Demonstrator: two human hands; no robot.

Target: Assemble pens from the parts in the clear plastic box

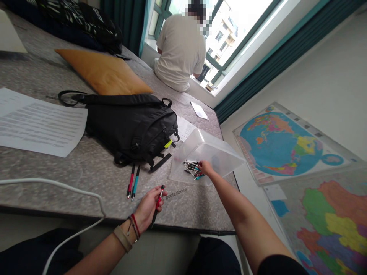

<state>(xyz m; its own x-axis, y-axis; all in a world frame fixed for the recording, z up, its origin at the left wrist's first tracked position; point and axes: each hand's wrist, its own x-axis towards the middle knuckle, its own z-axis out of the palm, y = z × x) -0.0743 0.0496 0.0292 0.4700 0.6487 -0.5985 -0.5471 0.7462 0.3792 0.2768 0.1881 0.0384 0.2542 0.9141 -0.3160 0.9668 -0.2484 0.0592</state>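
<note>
My left hand (pixel 151 205), with bracelets at the wrist, is closed around a red and black pen (pixel 158 202) above the front of the mattress. Inside the clear plastic box (pixel 226 156), which lies tipped with its opening toward me, is a pile of pens (pixel 191 168) in black, white, red and teal. My right hand (pixel 205 167) reaches into the box, its fingers curled at the pile; what they grip is too small to make out. A red pen (pixel 131 181) and a teal pen (pixel 136 182) lie side by side on the mattress, left of my left hand.
A black backpack (pixel 129 126) lies behind the loose pens. Printed sheets (pixel 40 122), a brown envelope (pixel 104 72) and a white cable (pixel 71 185) are to the left. A person (pixel 182 47) sits by the window. Maps (pixel 281 141) cover the right wall.
</note>
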